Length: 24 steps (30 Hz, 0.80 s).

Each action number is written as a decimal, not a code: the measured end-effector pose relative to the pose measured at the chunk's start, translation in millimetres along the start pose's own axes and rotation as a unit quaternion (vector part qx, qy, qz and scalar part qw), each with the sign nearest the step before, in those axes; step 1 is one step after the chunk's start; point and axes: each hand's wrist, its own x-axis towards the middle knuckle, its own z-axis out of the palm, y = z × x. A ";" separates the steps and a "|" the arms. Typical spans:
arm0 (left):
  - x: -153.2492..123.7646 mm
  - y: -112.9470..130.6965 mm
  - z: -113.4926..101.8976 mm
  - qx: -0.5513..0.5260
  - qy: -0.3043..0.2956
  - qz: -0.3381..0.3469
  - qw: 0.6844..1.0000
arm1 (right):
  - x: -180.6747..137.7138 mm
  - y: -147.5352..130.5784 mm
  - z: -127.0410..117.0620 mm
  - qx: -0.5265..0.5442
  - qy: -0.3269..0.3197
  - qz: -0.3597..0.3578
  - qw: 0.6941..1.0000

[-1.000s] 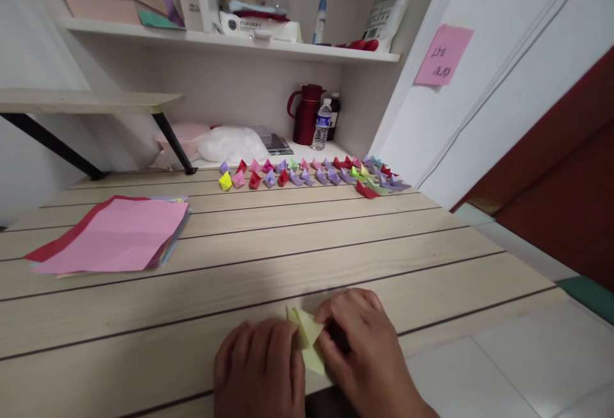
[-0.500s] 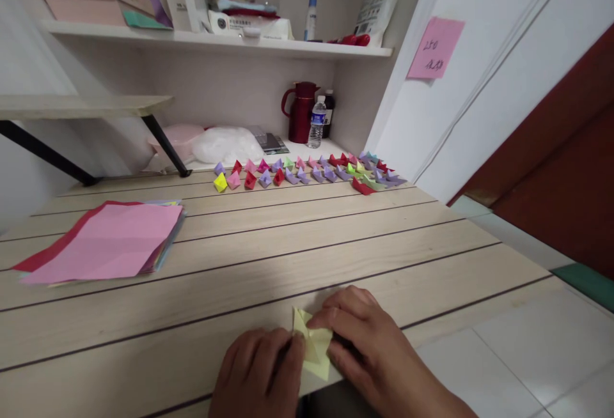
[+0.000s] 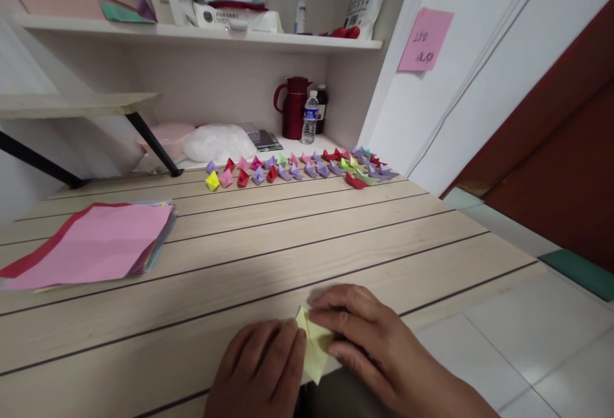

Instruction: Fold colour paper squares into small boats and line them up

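Note:
A small folded piece of pale yellow paper (image 3: 315, 349) lies at the table's near edge, one pointed corner reaching past it. My left hand (image 3: 261, 367) presses its left side, with the fingers close together and their tips over the paper's edge. From the right, my right hand (image 3: 367, 335) grips the paper, index finger on top and thumb at its right edge. Parts of the paper are hidden under the fingers of both hands.
Rows of small folded paper boats (image 3: 297, 172) in many colours line the table's back. A stack of coloured paper sheets (image 3: 96, 239) lies at the left. Behind stand a dark red jug (image 3: 293, 111) and a water bottle (image 3: 310, 119). The table (image 3: 230, 284) ends at the right above tiled floor.
The yellow paper has turned slightly between my hands, and its lower corner now points more straight down. My right fingers have shifted a little on it. The camera view has moved slightly right.

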 end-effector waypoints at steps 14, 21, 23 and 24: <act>1.7 5.8 0.3 -0.091 -0.022 -0.121 0.988 | -6.9 -5.8 7.0 -0.059 0.054 -0.036 0.996; 13.2 11.8 -4.0 -0.140 -0.021 -0.207 0.968 | -5.3 -6.8 11.5 -0.030 0.049 0.016 0.998; 15.8 14.7 -4.5 -0.159 -0.028 -0.255 0.953 | -4.9 -7.7 14.3 -0.033 0.061 0.031 0.997; 16.9 15.9 -4.6 -0.166 -0.032 -0.279 0.945 | -4.6 -8.4 15.6 -0.037 0.070 0.039 0.996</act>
